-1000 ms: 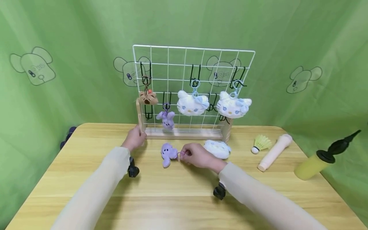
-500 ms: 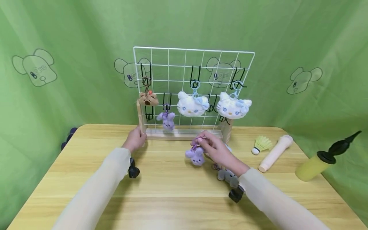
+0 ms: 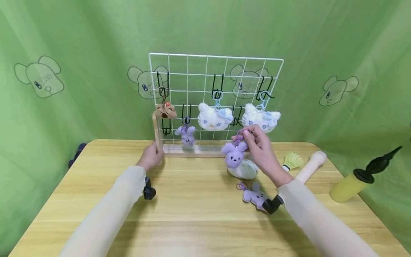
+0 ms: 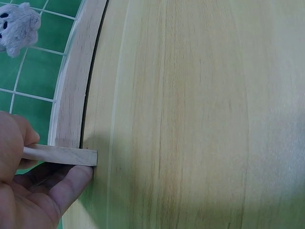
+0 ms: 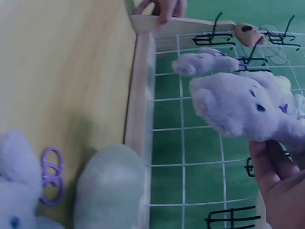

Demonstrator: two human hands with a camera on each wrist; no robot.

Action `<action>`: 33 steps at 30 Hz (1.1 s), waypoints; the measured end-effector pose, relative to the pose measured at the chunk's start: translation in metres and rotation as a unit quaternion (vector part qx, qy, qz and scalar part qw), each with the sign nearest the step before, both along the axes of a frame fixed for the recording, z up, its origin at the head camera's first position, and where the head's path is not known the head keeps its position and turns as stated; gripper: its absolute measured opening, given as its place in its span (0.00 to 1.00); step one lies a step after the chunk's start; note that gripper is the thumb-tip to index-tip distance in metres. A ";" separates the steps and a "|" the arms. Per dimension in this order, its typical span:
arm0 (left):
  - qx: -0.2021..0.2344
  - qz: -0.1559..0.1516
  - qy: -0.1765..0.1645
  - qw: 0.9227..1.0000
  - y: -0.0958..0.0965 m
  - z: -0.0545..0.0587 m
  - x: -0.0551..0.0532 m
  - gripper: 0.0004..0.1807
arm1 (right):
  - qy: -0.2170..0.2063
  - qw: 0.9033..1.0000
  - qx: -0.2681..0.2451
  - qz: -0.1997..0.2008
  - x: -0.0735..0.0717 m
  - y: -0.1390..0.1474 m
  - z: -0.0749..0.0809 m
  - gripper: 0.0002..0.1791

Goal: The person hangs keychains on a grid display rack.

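My left hand (image 3: 151, 156) grips the wooden side foot (image 4: 62, 155) of a white wire grid rack (image 3: 197, 75). With thumb and fingers, my right hand (image 3: 262, 150) pinches the purple ring of a purple plush keychain (image 3: 234, 157), which dangles in front of the rack's lower right part. Another purple plush keychain (image 3: 254, 197) lies on the table below my right wrist, partly covered by the wrist camera. A white plush (image 3: 242, 170) rests near the rack's base. On the rack's hooks hang a purple plush (image 3: 187, 137), a brown plush (image 3: 165, 111) and two white cat plushes (image 3: 211, 119).
To the right lie a yellow shuttlecock (image 3: 293, 160) and a pale pink cylinder (image 3: 311, 166), partly behind my right forearm. Farther right is a yellow hand pump (image 3: 345, 187) with a black nozzle. Bare black hooks (image 3: 237, 117) stick out from the grid. A green curtain hangs behind.
My right hand has lifted the purple plush keychain off the table and carried it right and up toward the rack's lower right. The left hand has stayed on the side foot.
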State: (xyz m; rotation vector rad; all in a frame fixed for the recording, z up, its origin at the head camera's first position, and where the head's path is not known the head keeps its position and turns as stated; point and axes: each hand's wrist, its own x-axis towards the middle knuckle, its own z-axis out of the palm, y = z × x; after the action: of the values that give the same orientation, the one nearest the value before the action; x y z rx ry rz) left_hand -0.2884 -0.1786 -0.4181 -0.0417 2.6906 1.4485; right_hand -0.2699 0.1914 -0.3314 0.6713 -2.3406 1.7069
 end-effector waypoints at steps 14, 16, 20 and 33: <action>-0.007 0.008 -0.005 1.000 -0.002 0.001 -0.001 0.29 | -0.016 0.995 0.049 -0.080 -0.016 -0.008 0.009 0.17; -0.005 0.007 -0.007 1.000 -0.001 0.001 0.000 0.30 | -0.020 0.995 0.050 -0.081 -0.017 -0.008 0.007 0.17; -0.002 0.006 -0.008 1.000 0.000 0.001 0.000 0.31 | -0.018 0.994 0.059 -0.092 -0.018 -0.007 0.005 0.18; -0.012 0.003 -0.007 1.000 0.000 0.003 0.002 0.30 | -0.005 0.994 0.059 -0.091 -0.010 0.002 0.005 0.15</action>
State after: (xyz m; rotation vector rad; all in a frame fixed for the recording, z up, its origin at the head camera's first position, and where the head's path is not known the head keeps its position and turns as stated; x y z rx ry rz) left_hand -0.2865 -0.1786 -0.4156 -0.0606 2.6985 1.4124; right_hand -0.2803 0.1933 -0.3263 0.4517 -2.4392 1.5092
